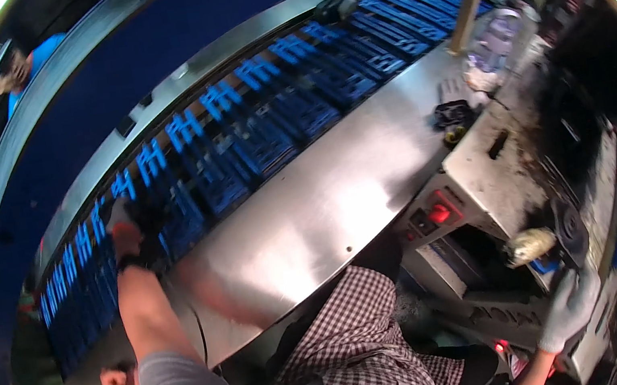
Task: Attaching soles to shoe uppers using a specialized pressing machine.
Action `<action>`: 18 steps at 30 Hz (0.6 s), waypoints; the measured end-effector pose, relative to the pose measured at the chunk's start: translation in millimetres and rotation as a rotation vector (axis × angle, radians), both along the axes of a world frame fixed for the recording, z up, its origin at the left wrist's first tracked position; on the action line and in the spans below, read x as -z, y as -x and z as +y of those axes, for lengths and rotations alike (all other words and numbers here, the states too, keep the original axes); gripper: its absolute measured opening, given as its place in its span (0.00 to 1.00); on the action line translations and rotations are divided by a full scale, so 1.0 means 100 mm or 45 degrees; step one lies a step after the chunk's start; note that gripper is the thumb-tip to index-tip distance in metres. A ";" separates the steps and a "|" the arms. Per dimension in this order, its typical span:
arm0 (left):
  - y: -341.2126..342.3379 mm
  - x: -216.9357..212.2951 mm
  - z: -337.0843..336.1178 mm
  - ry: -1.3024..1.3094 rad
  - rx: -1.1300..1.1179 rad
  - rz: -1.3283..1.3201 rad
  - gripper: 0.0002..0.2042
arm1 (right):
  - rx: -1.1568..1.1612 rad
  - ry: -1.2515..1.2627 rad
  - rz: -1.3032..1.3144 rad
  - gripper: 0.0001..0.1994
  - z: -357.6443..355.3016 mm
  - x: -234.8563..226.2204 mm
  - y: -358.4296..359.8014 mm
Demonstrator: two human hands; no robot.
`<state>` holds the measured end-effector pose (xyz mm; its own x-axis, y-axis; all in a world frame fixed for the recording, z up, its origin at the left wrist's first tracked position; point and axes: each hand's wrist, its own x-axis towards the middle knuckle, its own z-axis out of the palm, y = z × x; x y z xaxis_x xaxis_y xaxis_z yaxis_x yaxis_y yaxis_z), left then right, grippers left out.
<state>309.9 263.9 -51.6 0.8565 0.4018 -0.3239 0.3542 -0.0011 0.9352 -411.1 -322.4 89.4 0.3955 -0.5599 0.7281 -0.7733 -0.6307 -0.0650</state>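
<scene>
Your left hand (123, 238) reaches out to the blue plastic trays (189, 212) on the conveyor beyond the steel table (327, 206), fingers seemingly closed on a tray rim, though blur hides the grip. Such trays look stiff and light, so take them by the edge. Your gloved right hand (569, 308) hangs open, empty, beside the machine (504, 192).

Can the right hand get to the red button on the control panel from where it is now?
Probably yes. The gloved right hand rests at the machine's lower right edge, and the red button sits up-left on the control panel with nothing visibly between them; it only needs to lift and reach over.
</scene>
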 end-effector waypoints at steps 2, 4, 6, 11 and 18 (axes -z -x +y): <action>0.30 -0.12 0.53 -0.561 0.357 -0.858 0.16 | -0.055 -0.141 -0.089 0.14 0.01 -0.06 -0.16; 0.50 -0.08 -0.15 0.647 0.346 -0.248 0.17 | -0.023 -0.108 -0.069 0.14 0.14 -0.17 -0.15; 0.90 -0.30 -0.51 0.779 0.355 -0.245 0.17 | -0.045 -0.088 -0.081 0.13 0.13 -0.20 -0.12; 1.88 -0.91 -1.48 1.045 0.869 -0.088 0.28 | -0.306 -0.166 -0.745 0.14 0.14 -0.13 -0.25; 3.19 -1.73 -3.40 1.734 1.735 0.331 0.44 | -1.101 -0.647 -0.472 0.30 1.00 -0.86 -1.10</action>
<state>-9.3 -76.2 121.9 0.2147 -0.9751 0.0548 0.8506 0.2143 0.4801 -301.0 -222.6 175.4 0.6055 -0.4668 0.6446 0.0453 -0.7884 -0.6135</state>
